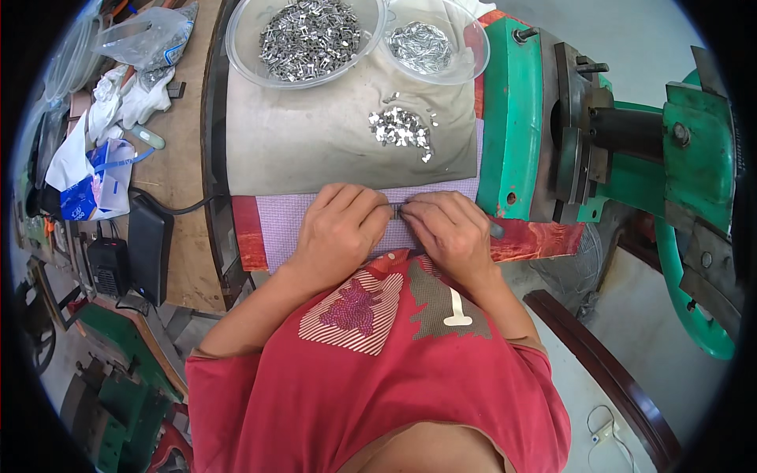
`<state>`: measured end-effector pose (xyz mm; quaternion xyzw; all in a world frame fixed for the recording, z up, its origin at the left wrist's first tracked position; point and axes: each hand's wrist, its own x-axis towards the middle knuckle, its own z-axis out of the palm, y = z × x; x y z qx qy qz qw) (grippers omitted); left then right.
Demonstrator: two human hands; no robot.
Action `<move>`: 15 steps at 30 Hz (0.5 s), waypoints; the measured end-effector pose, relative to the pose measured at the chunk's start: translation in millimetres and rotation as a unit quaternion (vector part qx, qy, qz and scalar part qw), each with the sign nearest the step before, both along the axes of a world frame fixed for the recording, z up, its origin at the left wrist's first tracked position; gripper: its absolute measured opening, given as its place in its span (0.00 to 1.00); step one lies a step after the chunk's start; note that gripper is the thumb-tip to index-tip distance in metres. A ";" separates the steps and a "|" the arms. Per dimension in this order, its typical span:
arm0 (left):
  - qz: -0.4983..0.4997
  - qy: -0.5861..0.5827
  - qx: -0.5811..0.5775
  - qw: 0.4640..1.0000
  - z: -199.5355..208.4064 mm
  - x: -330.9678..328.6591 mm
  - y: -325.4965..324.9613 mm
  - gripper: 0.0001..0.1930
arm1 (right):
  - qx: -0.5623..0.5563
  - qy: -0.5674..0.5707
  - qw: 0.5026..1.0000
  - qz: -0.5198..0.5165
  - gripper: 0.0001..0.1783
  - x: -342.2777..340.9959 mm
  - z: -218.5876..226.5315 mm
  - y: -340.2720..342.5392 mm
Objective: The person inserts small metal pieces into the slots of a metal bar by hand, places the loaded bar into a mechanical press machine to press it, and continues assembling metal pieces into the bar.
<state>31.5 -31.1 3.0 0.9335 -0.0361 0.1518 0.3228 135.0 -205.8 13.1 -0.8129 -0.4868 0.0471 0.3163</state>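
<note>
My left hand [341,225] and my right hand [451,233] meet just in front of my body, fingertips almost touching. Between them is a small dark metal piece [397,211], pinched from both sides; its exact shape is mostly hidden by the fingers. Below the hands lies a purple checked cloth [281,229]. A grey rounded end of something [497,230] shows beside my right hand, and I cannot tell what it is. Farther away, a loose pile of small shiny metal pieces [400,130] is spread on a grey-beige cloth [300,142].
At the back stand a clear tub of small metal parts [236,47] and a smaller clear bowl of thin silvery parts [478,59]. A green machine [505,118] borders the right side. On the left, a wooden table [185,229] carries a tissue pack [102,185], white gloves [146,102] and plastic bags.
</note>
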 end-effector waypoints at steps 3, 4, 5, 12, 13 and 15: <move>0.014 0.017 -0.031 0.999 -0.2 -0.7 -0.3 0.09 | 0.005 0.001 1.000 -0.004 0.10 -0.4 -0.2 0.3; 0.019 0.030 -0.046 0.998 -0.3 -1.1 -0.3 0.09 | 0.012 0.014 1.000 -0.004 0.10 0.1 -0.9 -1.3; 0.019 0.030 -0.046 0.998 0.2 -1.2 0.0 0.09 | 0.019 0.026 0.999 -0.003 0.11 0.9 -1.7 -2.9; 0.011 0.047 -0.064 0.997 0.5 -3.7 2.6 0.11 | 0.039 0.050 0.998 -0.007 0.12 0.6 -4.6 -12.1; 0.011 0.046 -0.066 0.997 0.7 -3.5 2.5 0.12 | 0.038 0.036 0.999 -0.001 0.12 -0.3 -4.7 -11.2; 0.017 0.050 -0.072 0.996 1.5 -4.1 2.2 0.12 | 0.037 0.022 0.999 0.007 0.12 -0.8 -5.1 -9.8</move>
